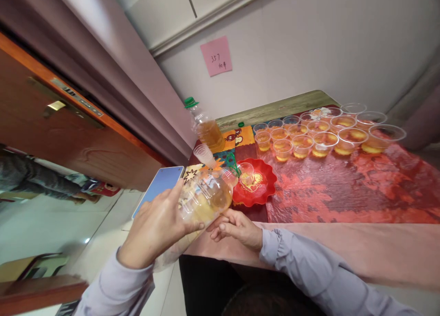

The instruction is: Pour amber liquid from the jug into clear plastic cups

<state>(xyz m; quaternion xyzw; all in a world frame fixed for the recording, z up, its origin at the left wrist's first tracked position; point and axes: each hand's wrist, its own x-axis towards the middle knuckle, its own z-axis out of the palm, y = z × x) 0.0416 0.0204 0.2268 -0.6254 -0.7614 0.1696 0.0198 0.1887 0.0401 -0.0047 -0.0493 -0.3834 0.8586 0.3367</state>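
My left hand (156, 229) is wrapped round a large clear plastic bottle (206, 199) holding pale yellow liquid. The bottle is tilted, its mouth pointing towards a clear plastic cup (246, 174) on a red scalloped plate (266, 192). Beneath the bottle's lower side, my right hand (239, 229) supports it with curled fingers; some fingertips are hidden. A green handle or ring (232, 163) shows near the bottle's mouth. Behind it stand a stack of clear cups (204, 155) and a second bottle (209, 132) with a green cap and amber liquid.
Several clear cups (302, 144) stand in rows at the table's back right, many with yellow liquid. A loose green cap (241, 124) lies behind the plate. A patterned red cloth (343, 192) covers the table. At left are a blue board (158, 185) and a wooden door (68, 100).
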